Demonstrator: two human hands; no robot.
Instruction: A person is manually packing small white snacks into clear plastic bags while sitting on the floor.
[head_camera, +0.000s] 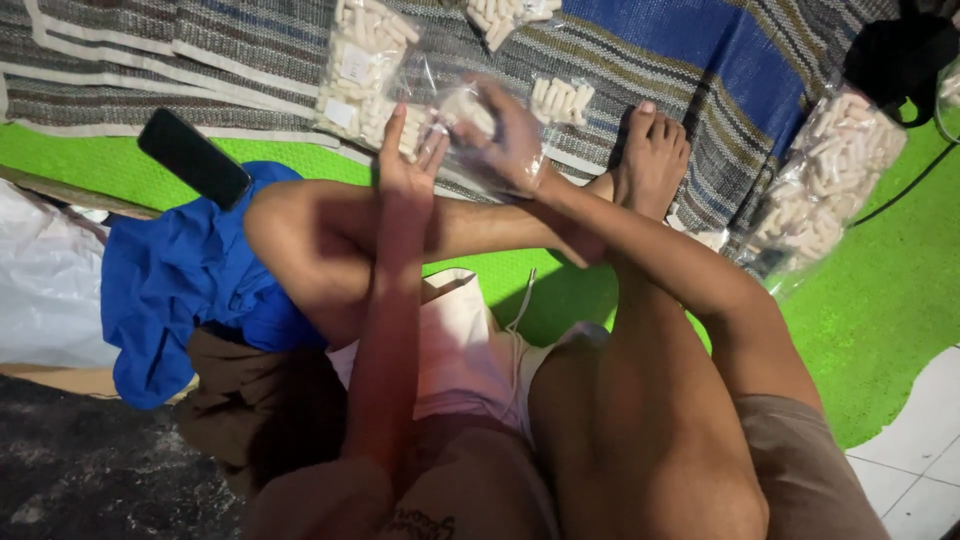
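Observation:
I sit cross-legged on the floor with both arms stretched forward. My left hand (408, 160) holds the near edge of a clear plastic bag (455, 125), fingers up and spread. Inside or against that bag, my right hand (497, 130) is closed around a few small white cylindrical pieces (468, 108). It is blurred behind the plastic. A small pile of the same white pieces (561, 100) lies on the striped mat just beyond the bag.
Filled clear bags of white pieces lie at the top (358, 70) and at the right (825, 175). A black phone (193, 158) rests by a blue cloth (180, 280). Striped mat (700, 60), green carpet (890, 300), white floor tiles (920, 450), a black object with cable (900, 55).

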